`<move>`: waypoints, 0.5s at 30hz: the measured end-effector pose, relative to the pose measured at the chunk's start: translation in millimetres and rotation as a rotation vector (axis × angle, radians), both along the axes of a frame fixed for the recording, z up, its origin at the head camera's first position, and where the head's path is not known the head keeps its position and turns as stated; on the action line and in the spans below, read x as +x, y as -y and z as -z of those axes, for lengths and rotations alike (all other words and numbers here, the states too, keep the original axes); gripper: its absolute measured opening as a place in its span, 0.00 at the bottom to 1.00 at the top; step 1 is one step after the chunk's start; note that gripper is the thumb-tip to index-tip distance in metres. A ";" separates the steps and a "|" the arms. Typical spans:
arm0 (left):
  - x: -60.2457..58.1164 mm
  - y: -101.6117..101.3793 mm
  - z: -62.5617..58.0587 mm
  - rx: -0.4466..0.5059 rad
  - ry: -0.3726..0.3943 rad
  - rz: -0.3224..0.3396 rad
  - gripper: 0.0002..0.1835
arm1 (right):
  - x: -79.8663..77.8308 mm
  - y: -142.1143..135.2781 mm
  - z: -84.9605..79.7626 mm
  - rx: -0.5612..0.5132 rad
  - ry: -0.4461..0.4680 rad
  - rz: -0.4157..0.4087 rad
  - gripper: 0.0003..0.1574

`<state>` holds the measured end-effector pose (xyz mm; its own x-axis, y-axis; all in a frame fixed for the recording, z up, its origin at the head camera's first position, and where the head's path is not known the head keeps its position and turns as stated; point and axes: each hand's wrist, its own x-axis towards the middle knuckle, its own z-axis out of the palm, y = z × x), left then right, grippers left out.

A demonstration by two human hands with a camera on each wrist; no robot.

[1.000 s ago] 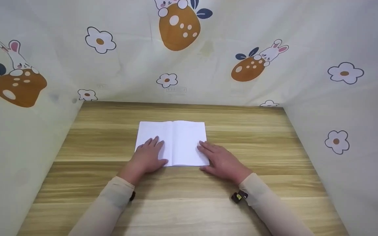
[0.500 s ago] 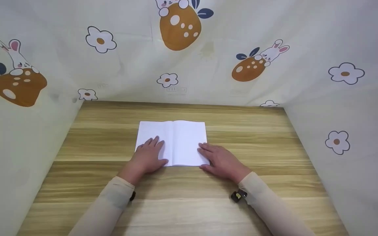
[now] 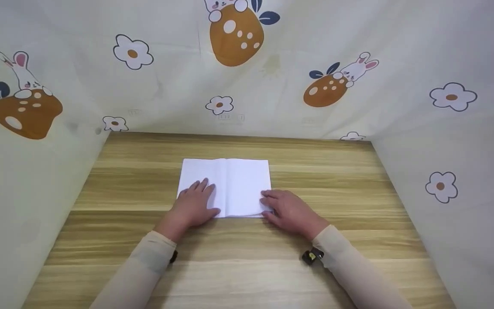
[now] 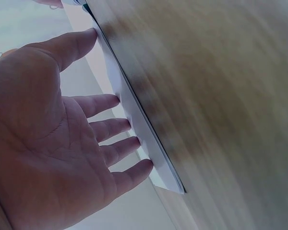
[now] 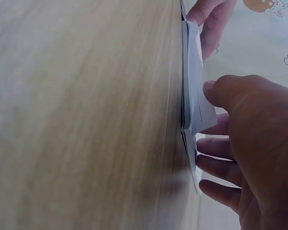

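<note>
An open notebook (image 3: 247, 184) with blank white pages lies flat on the wooden table; its thin dark cover edge shows in the left wrist view. My left hand (image 3: 193, 208) rests on the left page, fingers spread, fingertips (image 4: 146, 165) touching the paper. At the lower right corner, my right hand (image 3: 292, 212) has thumb and fingers drawn in, pinching a page. In the right wrist view that page (image 5: 201, 108) stands lifted off the pages beneath, with the thumb (image 5: 218, 93) against it and the index fingertip hidden behind it.
Wood-grain table (image 3: 238, 274) surrounds the notebook on all sides. Cream cloth walls (image 3: 178, 86) printed with rabbits and flowers enclose the table at the back, left and right. A small dark device (image 3: 311, 256) sits at the right wrist.
My right thumb and fingers have slid slightly and drawn closer together at the page edge, and the lower right page corner has lifted a little. The left hand stays in place.
</note>
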<state>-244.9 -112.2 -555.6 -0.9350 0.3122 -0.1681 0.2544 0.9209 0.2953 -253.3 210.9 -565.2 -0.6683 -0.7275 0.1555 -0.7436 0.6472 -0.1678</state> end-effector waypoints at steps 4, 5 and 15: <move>0.2 0.1 0.0 0.007 0.004 -0.002 0.45 | 0.0 0.6 0.2 -0.029 -0.032 -0.021 0.22; 0.4 0.2 -0.2 0.010 0.004 -0.003 0.45 | -0.4 0.5 0.9 -0.039 -0.047 -0.031 0.19; -1.3 1.5 1.7 0.002 0.003 -0.001 0.45 | -2.1 0.2 1.7 -0.100 -0.173 -0.114 0.08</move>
